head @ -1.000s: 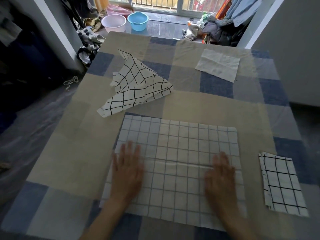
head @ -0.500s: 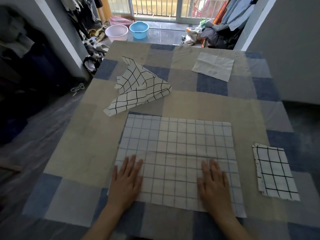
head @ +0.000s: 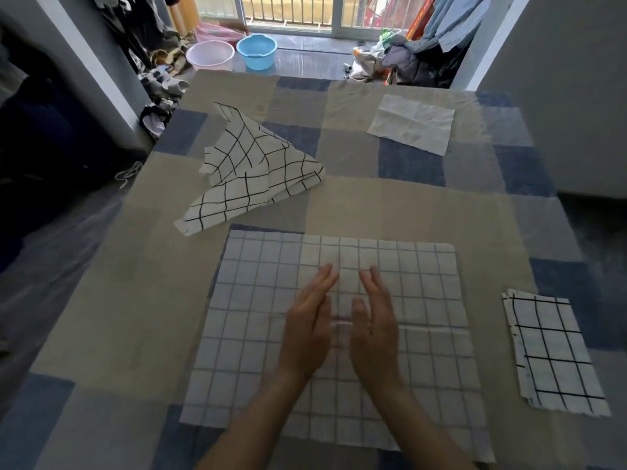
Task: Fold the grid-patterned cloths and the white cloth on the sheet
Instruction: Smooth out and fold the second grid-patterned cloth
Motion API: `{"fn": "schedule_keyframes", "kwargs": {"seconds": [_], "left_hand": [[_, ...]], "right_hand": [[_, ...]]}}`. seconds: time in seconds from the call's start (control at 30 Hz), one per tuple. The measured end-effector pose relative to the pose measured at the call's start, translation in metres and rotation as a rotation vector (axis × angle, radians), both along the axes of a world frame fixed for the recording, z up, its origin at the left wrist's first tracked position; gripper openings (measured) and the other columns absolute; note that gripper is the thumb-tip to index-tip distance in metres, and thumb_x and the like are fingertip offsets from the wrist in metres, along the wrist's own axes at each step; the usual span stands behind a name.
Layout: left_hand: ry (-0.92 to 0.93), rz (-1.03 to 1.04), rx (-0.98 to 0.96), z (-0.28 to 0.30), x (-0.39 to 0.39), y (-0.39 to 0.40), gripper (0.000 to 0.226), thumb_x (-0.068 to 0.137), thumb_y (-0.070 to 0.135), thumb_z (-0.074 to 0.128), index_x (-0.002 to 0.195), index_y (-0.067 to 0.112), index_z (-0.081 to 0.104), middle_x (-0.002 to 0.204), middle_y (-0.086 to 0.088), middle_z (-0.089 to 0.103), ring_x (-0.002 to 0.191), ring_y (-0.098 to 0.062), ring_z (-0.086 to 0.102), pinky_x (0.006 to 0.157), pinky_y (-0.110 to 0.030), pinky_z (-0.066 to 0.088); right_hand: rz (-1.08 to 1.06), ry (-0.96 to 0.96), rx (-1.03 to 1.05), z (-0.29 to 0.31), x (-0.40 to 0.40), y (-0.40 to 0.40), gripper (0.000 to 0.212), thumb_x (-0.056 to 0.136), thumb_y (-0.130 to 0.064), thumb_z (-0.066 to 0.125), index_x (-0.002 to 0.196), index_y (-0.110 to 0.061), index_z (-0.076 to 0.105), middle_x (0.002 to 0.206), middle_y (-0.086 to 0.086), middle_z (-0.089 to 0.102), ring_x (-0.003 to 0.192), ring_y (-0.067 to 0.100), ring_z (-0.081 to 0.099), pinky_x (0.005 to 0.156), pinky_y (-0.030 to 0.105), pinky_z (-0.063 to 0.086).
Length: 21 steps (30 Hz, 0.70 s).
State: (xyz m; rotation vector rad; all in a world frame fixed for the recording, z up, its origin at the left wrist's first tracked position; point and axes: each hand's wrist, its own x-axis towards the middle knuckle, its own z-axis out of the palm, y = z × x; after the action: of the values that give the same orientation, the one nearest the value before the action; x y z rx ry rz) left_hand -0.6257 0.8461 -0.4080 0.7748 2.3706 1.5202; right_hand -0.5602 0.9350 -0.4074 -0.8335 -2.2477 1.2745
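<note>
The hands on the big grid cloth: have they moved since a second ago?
Yes. The left hand and right hand have slid inward from near the side edges of the grid cloth and now sit close together at its middle.

A large blue-grid cloth [head: 339, 337] is spread flat near the front edge of the checked sheet [head: 407, 205]. The left hand [head: 307, 329] and right hand [head: 375, 329], fingers straight, are laid close together on its middle. A crumpled black-grid cloth [head: 251, 171] is seen toward the left edge, a folded black-grid cloth [head: 553, 354] at the right edge, and a white cloth [head: 412, 123] near the far right corner.
</note>
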Motion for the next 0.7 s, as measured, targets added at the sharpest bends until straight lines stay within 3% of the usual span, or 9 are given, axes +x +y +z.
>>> {"fn": "schedule_keyframes", "kwargs": {"seconds": [0.13,0.23,0.4,0.5,0.6,0.7], "left_hand": [[0.205,-0.104,-0.520,-0.035,-0.036,0.007,0.063,0.093,0.043,0.011,0.151,0.024,0.029,0.160,0.005,0.021,0.148,-0.008,0.009,0.122,-0.039,0.005],[0.376,-0.162,-0.768,-0.052,-0.055,-0.035,0.057,0.098,0.046,0.013,0.154,0.037,0.010,0.163,0.011,0.000,0.149,-0.010,-0.006,0.120,-0.046,-0.001],[0.287,0.062,-0.912,-0.050,-0.089,-0.098,0.060,0.096,0.049,0.009,0.154,0.036,0.003,0.163,0.008,-0.007,0.148,-0.009,-0.014,0.119,-0.048,-0.007],[0.269,0.166,-0.867,-0.042,-0.100,-0.086,0.063,0.095,0.048,0.010,0.155,0.028,0.009,0.163,0.004,-0.004,0.149,-0.013,-0.008,0.117,-0.046,-0.010],[0.401,-0.051,-0.748,-0.034,-0.091,-0.037,0.059,0.098,0.043,0.010,0.155,0.027,0.011,0.163,0.004,-0.003,0.150,-0.016,-0.008,0.120,-0.046,-0.004],[0.432,-0.223,-0.732,-0.040,-0.076,0.007,0.058,0.098,0.042,0.013,0.154,0.029,0.016,0.163,0.006,0.003,0.150,-0.015,-0.004,0.120,-0.046,0.002]], "right_hand": [[0.141,-0.409,0.414,-0.045,-0.025,0.021,0.056,0.098,-0.038,0.020,0.150,-0.019,0.028,0.160,0.002,0.020,0.147,0.015,0.015,0.120,0.040,0.012],[0.186,-0.574,0.554,-0.055,-0.006,0.053,0.059,0.095,-0.044,0.022,0.151,-0.024,0.024,0.161,0.000,0.018,0.148,0.017,0.013,0.119,0.046,0.008],[-0.124,-0.693,0.546,-0.039,0.043,0.113,0.061,0.093,-0.038,0.030,0.144,-0.006,0.035,0.151,0.016,0.035,0.140,0.029,0.029,0.113,0.051,0.025],[-0.246,-0.569,0.519,-0.026,0.041,0.120,0.060,0.089,-0.027,0.038,0.141,0.002,0.035,0.149,0.023,0.034,0.138,0.035,0.029,0.112,0.053,0.026],[-0.053,-0.403,0.545,-0.025,-0.001,0.094,0.057,0.091,-0.019,0.037,0.145,-0.001,0.031,0.154,0.019,0.027,0.144,0.029,0.022,0.117,0.048,0.021],[0.211,-0.429,0.572,-0.038,-0.038,0.066,0.055,0.096,-0.028,0.032,0.150,-0.014,0.027,0.159,0.009,0.022,0.147,0.021,0.015,0.119,0.047,0.017]]}}
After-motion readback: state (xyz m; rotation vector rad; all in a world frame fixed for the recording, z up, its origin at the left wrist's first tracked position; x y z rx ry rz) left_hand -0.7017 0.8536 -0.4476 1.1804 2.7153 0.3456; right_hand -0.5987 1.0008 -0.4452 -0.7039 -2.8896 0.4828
